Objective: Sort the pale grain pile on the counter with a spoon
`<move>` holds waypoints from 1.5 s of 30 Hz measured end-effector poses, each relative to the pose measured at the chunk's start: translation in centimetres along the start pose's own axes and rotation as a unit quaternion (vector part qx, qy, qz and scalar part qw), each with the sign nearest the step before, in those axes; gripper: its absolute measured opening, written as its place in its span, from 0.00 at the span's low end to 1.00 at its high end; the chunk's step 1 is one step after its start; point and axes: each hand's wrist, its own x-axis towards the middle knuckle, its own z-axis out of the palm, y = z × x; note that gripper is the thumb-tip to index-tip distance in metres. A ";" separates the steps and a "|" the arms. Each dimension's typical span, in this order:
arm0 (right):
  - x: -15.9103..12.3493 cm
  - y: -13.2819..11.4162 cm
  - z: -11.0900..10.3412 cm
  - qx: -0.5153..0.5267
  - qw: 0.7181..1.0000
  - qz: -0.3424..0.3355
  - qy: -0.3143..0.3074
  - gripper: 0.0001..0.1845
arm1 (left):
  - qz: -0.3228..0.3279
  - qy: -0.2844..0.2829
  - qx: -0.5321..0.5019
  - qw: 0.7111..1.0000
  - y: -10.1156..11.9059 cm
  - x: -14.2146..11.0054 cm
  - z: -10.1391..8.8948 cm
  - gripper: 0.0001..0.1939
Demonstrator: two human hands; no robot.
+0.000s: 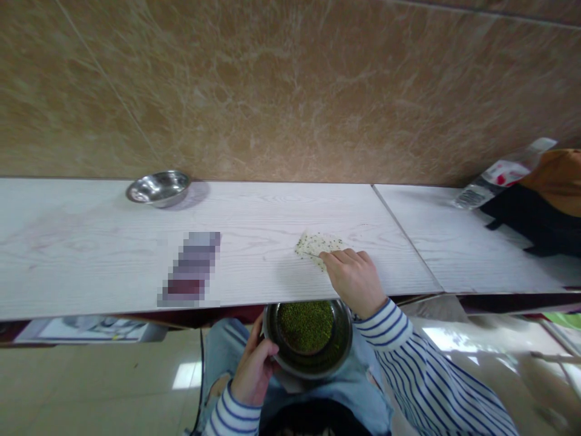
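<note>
Far to the left of the big bowl (313,366), and beyond it, the small bowl (158,189) stands on the table (263,215). Nearer to the big bowl, also at its left, lies a blurred item (189,269); I cannot tell what it is. The left hand (255,370) grips the left rim of the big bowl, with the thumb over the edge and the other fingers curled outside. The big bowl is on the lap, and the greater part of the green grains (306,327) is inside it. Just beyond the big bowl, a thin scatter (313,244) of grains lies on the table, so this part is, I judge, left to handle. There the right hand (356,278) has its fingers closed on a thin thing (312,255), not clear enough to name. Far right of the big bowl is a bottle (503,175).
</note>
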 end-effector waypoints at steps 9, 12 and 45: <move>0.6 0.7 -0.2 -0.001 1.000 0.009 0.023 0.13 | 0.005 -0.013 -0.007 1.000 0.2 -0.2 0.1 0.41; 1.7 0.9 0.0 -0.006 1.000 0.005 0.028 0.13 | 0.007 -0.004 -0.009 1.000 0.3 -0.2 0.1 0.42; 3.0 1.1 0.0 -0.004 0.992 -0.120 0.030 0.11 | 0.013 0.000 -0.012 1.000 0.2 -0.3 -0.4 0.39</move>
